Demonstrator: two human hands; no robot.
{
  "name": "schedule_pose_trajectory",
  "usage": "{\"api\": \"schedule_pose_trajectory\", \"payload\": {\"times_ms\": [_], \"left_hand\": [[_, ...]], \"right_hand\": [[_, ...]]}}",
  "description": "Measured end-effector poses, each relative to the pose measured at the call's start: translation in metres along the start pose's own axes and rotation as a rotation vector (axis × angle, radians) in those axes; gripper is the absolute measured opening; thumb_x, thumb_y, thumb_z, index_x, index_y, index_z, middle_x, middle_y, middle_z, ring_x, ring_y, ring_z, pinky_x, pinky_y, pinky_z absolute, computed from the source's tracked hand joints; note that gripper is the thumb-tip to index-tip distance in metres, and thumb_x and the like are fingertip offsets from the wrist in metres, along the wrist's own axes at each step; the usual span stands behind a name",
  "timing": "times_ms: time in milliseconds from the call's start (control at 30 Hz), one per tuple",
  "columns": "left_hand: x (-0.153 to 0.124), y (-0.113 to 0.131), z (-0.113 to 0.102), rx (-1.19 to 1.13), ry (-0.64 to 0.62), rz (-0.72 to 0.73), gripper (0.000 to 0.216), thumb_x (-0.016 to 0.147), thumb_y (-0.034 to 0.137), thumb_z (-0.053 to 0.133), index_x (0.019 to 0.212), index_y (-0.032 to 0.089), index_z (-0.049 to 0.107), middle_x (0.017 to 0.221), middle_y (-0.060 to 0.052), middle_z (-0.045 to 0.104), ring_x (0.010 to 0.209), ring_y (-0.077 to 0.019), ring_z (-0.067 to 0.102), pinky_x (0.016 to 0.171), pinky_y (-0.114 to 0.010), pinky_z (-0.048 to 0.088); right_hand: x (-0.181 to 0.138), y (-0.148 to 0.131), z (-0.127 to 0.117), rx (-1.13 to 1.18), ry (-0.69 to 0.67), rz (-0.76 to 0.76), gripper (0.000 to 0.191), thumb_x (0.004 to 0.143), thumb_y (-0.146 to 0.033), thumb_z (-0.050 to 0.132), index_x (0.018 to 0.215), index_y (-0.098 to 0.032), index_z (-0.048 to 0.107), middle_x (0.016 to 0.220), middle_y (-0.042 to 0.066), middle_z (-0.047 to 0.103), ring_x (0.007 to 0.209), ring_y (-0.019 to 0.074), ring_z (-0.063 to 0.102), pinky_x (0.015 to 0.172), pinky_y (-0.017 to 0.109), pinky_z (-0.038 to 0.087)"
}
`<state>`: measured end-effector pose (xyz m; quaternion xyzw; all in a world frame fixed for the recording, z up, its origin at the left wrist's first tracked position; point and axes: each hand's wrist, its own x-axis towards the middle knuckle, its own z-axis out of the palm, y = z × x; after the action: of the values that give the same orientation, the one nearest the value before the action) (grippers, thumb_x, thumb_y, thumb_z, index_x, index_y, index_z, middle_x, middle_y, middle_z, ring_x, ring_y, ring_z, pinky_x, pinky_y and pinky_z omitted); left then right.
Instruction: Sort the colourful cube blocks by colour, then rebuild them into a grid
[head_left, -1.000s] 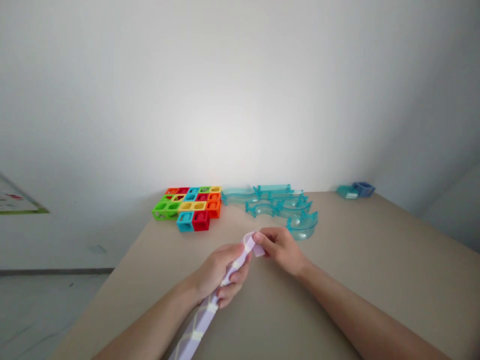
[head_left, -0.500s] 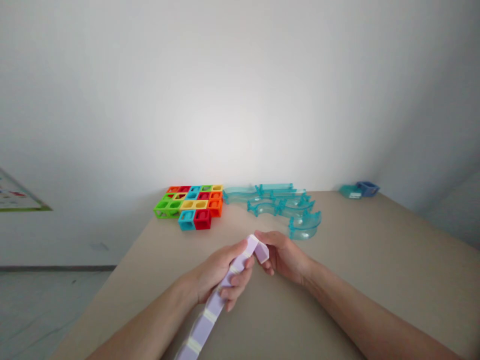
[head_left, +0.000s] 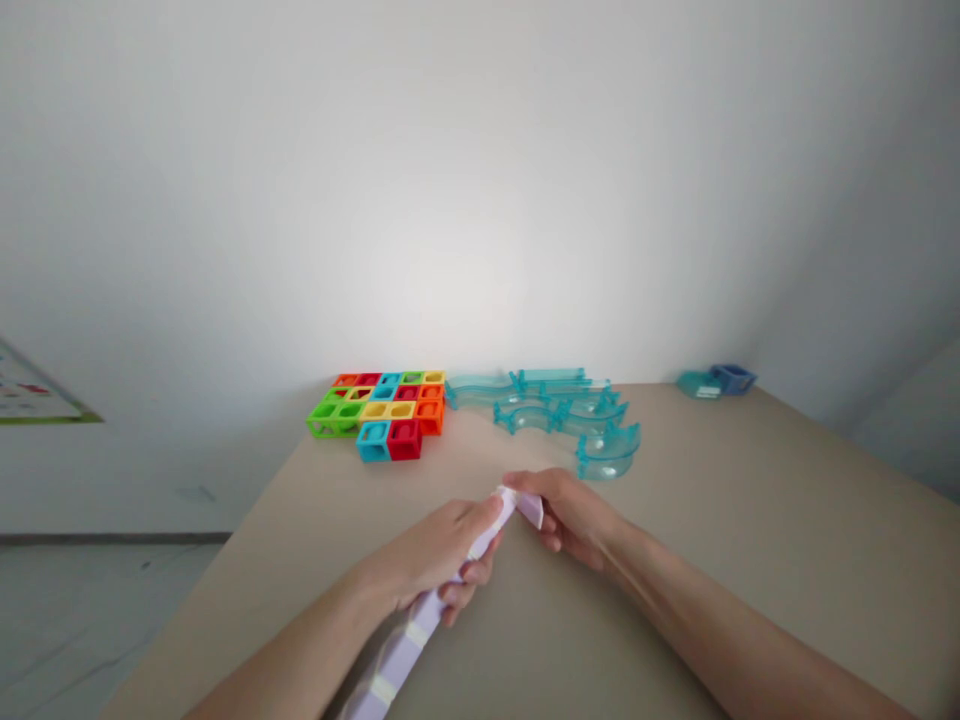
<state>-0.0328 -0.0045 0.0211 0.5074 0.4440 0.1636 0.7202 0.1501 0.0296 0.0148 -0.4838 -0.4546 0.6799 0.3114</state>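
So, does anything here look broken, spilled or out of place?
Nothing stands out. The lilac segmented plastic strip kinks at its tip between the left hand and right hand, seemingly at a joint. The colourful hollow plastic cubes and clear teal track pieces lie tidy.

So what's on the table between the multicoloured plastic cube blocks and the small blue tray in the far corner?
Translucent teal curved track pieces, then bare beige tabletop, per the head view.

Both hands grip a lilac segmented strip [head_left: 420, 625] above the table [head_left: 750, 560]. Left hand [head_left: 439, 550] holds mid-strip; right hand [head_left: 574, 510] pinches its far end.
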Motion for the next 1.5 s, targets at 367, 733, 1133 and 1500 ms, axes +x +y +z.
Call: {"api": "schedule_pose_trajectory", "payload": {"times_ms": [367, 733, 1133, 1500], "left_hand": [[0.012, -0.008, 0.007, 0.165, 0.186, 0.086, 0.049, 0.085, 0.067, 0.041, 0.075, 0.019, 0.044, 0.049, 0.007, 0.046, 0.028, -0.0083, 0.04, 0.028, -0.021, 0.04], [0.015, -0.008, 0.003, -0.005, 0.191, 0.204, 0.047, 0.086, 0.066, 0.044, 0.079, 0.019, 0.049, 0.05, 0.008, 0.044, 0.03, -0.0076, 0.04, 0.034, -0.024, 0.047], [0.014, -0.001, -0.007, -0.539, -0.347, 0.102, 0.043, 0.089, 0.064, 0.039, 0.084, 0.021, 0.042, 0.048, 0.011, 0.038, 0.028, -0.0036, 0.021, 0.032, -0.024, 0.049], [0.011, -0.007, -0.013, -0.731, -0.796, -0.058, 0.05, 0.094, 0.063, 0.023, 0.08, 0.021, 0.045, 0.042, 0.008, 0.044, 0.022, -0.0064, 0.023, 0.028, -0.025, 0.045]], "right_hand": [[0.003, 0.006, -0.001, -0.44, 0.157, -0.159, 0.036, 0.08, -0.049, 0.058, 0.06, -0.019, 0.053, 0.041, -0.005, 0.046, 0.031, 0.0092, 0.042, 0.032, 0.021, 0.029], [0.0, 0.007, 0.001, -0.272, -0.078, -0.199, 0.045, 0.076, -0.058, 0.062, 0.066, -0.015, 0.056, 0.052, -0.002, 0.053, 0.04, 0.0081, 0.044, 0.041, 0.023, 0.033], [-0.001, 0.004, -0.007, -0.328, -0.053, -0.669, 0.024, 0.081, -0.037, 0.069, 0.091, -0.018, 0.059, 0.084, 0.004, 0.064, 0.078, 0.0165, 0.058, 0.07, 0.029, 0.046], [-0.002, -0.011, -0.024, -0.111, -0.359, -0.747, 0.016, 0.078, -0.022, 0.075, 0.094, -0.021, 0.072, 0.092, 0.003, 0.068, 0.085, 0.0153, 0.061, 0.077, 0.028, 0.047]]}}
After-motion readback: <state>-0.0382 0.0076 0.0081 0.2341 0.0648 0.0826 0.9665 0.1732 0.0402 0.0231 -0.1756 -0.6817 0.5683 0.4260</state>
